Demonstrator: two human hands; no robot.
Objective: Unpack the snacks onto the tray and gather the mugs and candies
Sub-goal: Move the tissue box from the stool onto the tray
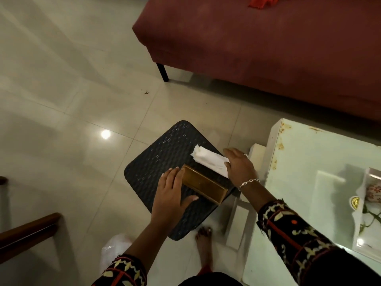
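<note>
A brown wooden tissue box point(203, 185) rests on a black woven square surface point(160, 159), which may be a stool top or a tray. A white tissue point(210, 159) sticks out of the box's top. My left hand point(169, 195) presses against the box's left end, thumb along its near side. My right hand point(240, 166) covers the far right end and touches the tissue. The box is held between both hands. No mugs, candies or snack packs can be made out.
A white glass-topped table point(309, 162) stands at the right, with a clear tray of floral-patterned items point(369, 203) at the frame edge. A maroon sofa point(268, 48) fills the back. A wooden armrest point(26, 230) is at the left. A plastic bag point(115, 246) and my bare foot point(203, 242) are on the tiled floor.
</note>
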